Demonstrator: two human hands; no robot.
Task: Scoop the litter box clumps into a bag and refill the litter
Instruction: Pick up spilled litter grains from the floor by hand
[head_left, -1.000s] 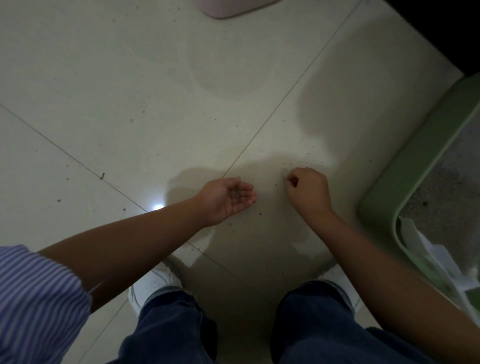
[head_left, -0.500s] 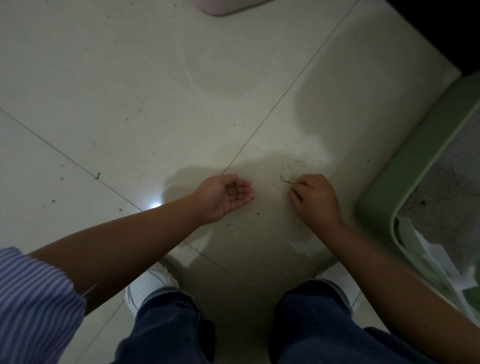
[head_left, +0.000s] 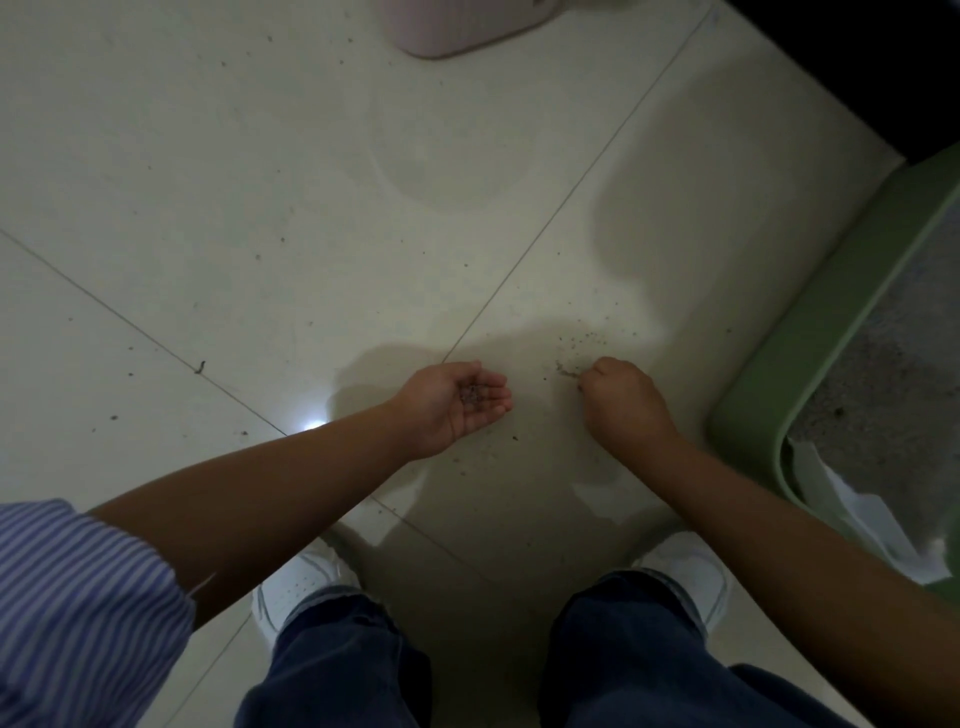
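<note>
The left hand (head_left: 457, 402) is held palm up and cupped, fingers gently curved, forearm reaching in from the lower left. The right hand (head_left: 621, 397) is turned knuckles up, fingers curled under in a loose fist, its forearm stretching in from the lower right.

Looking down at a tiled floor (head_left: 260, 208). Left hand (head_left: 457, 402) cupped palm-up, a few dark litter grains (head_left: 471, 393) lying in it. Right hand (head_left: 621, 397) curled, fingertips down among scattered grains (head_left: 582, 343) on the floor. Green litter box (head_left: 810, 332) at right, grey litter inside. Pink container (head_left: 457, 26) at top edge.
</note>
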